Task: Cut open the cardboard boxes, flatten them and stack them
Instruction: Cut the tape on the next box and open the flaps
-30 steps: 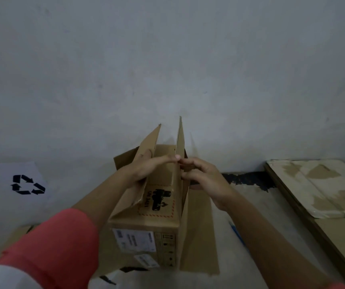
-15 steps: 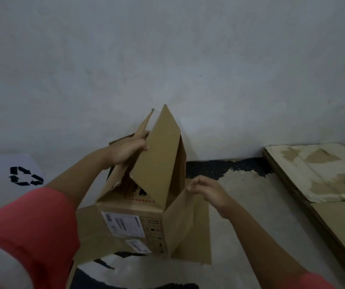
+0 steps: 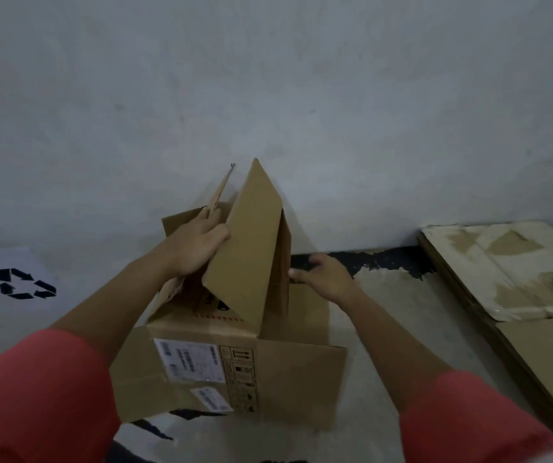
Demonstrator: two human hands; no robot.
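Cardboard box (image 3: 285, 379) between your hands: opened, not yet flattened. Left hand (image 3: 198, 245) grips a flap (image 3: 221, 193); right hand (image 3: 321, 279) rests open alongside.

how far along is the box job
Done: the box is open on top; flat cardboard lies stacked at right. In hand: left hand holds a flap, right hand is beside the box. Left: the box is not yet flattened or stacked.

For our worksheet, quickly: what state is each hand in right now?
Left hand: holds a flap of the cardboard box.
Right hand: at the box; grip cannot be told.
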